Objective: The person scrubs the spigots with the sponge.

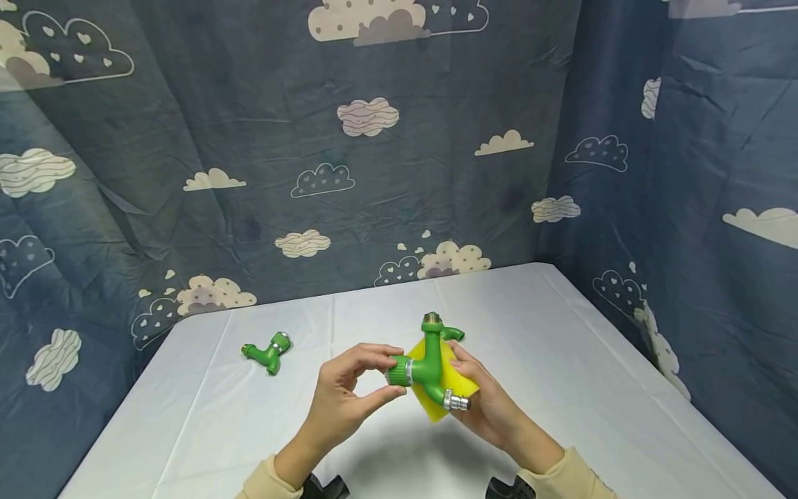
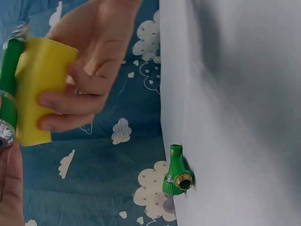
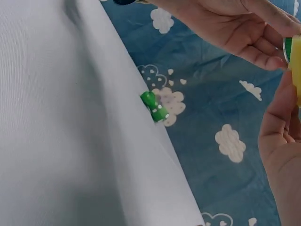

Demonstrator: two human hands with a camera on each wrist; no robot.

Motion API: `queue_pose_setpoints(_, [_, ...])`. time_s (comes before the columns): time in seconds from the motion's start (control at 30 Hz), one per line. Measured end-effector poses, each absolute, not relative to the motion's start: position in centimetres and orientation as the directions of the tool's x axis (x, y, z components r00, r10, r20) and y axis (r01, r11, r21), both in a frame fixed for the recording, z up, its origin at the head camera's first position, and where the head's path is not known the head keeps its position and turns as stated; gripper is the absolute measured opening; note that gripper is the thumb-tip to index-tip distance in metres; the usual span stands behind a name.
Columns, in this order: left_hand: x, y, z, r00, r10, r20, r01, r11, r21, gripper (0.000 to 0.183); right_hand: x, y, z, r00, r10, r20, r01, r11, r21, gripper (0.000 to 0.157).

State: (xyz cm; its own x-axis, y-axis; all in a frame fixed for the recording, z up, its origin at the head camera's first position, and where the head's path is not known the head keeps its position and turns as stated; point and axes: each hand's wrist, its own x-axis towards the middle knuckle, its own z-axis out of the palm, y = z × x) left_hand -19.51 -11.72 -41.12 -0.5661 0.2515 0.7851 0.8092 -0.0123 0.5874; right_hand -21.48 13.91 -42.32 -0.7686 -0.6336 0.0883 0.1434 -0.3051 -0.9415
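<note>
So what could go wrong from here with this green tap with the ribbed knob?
Your left hand pinches the green tap by its ribbed knob, which might turn and let it twist. Your right hand holds a flat yellow sponge against it, which could slip. Dropped, its silver nozzle might hit the white cloth-covered table.

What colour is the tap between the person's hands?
The tap is mostly green, with a silver-coloured nozzle; the head view shows it best.
</note>
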Motion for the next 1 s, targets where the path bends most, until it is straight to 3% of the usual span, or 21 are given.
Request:
queue_pose_setpoints(0.07, [-19.6,-11.6,-41.3,-0.601,0.213,0.77,0.79,0.012,0.613,0.036,-21.5,14.0,-42.4,-0.745,-0.655,0.128,0.14,-0.341,-0.929,0.069])
queue_pose_setpoints(0.13, [-19.6,-11.5,-41.3,-0.667,0.163,0.727,0.739,0.029,0.673,0.03,-21.7,13.9,-42.7,-0.72,-0.662,0.211,0.092,-0.393,-0.915,0.057])
queue_pose_setpoints(0.2, [-19.8,-11.5,-41.4,-0.757,0.121,0.642,0.648,0.017,0.762,0.026,-21.8,13.6,-42.9,-0.715,-0.626,0.311,-0.034,-0.413,-0.91,0.043])
queue_pose_setpoints(0.27, [-19.8,-11.5,-41.3,-0.849,0.102,0.519,0.52,-0.022,0.854,0.026,-21.7,13.1,-43.2,-0.711,-0.555,0.433,-0.245,-0.382,-0.891,0.035])
queue_pose_setpoints(0.37, [-19.8,-11.6,-41.0,-0.937,0.141,0.318,0.307,-0.097,0.947,0.03,-21.4,12.3,-43.6,-0.659,-0.423,0.622,-0.625,-0.153,-0.766,0.038])
queue_pose_setpoints(0.47, [-19.7,-11.6,-40.6,-0.96,0.208,0.188,0.161,-0.137,0.977,0.04,-21.3,11.8,-43.9,-0.529,-0.343,0.776,-0.841,0.09,-0.533,0.047])
queue_pose_setpoints(0.53, [-19.7,-11.6,-40.4,-0.959,0.243,0.144,0.109,-0.149,0.983,0.044,-21.4,11.7,-44.0,-0.472,-0.313,0.824,-0.881,0.204,-0.427,0.048])
queue_pose_setpoints(0.6, [-19.6,-11.7,-40.3,-0.956,0.271,0.111,0.069,-0.159,0.985,0.045,-21.5,11.8,-44.0,-0.461,-0.287,0.84,-0.881,0.267,-0.392,0.048])
queue_pose_setpoints(0.7, [-19.6,-11.8,-40.3,-0.952,0.296,0.08,0.029,-0.173,0.985,0.042,-21.7,11.9,-44.0,-0.498,-0.238,0.834,-0.848,0.336,-0.411,0.047])
queue_pose_setpoints(0.83, [-19.7,-12.0,-40.5,-0.95,0.297,0.096,0.039,-0.19,0.981,0.04,-22.1,12.3,-43.7,-0.599,-0.131,0.79,-0.762,0.396,-0.512,0.045])
queue_pose_setpoints(0.93, [-19.8,-12.1,-40.5,-0.955,0.272,0.117,0.061,-0.208,0.976,0.042,-22.3,12.5,-43.4,-0.648,-0.066,0.759,-0.724,0.364,-0.586,0.044])
queue_pose_setpoints(1.0, [-19.9,-12.1,-40.5,-0.962,0.251,0.109,0.052,-0.221,0.974,0.043,-22.3,12.7,-43.3,-0.639,-0.073,0.766,-0.742,0.319,-0.589,0.045])
